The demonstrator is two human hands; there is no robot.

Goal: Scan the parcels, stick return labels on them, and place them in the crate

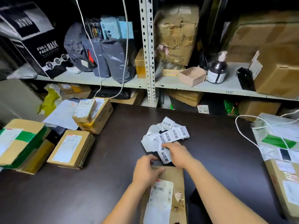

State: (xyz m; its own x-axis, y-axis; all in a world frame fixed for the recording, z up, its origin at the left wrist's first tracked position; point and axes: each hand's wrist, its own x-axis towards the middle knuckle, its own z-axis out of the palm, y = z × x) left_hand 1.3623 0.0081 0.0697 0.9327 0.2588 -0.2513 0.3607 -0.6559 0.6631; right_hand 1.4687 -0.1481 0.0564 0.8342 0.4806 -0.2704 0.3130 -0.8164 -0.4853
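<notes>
Head cam: our left hand [146, 171] grips the far edge of the parcel [168, 191], flat on the table [80, 191] near us. Our right hand [178, 153] is on the return labels [166, 135] just beyond, can't tell if it's pinching one.

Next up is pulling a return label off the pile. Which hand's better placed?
Right. The right hand is on the labels; the left hand holds the parcel by its top edge, farther from them.
</notes>
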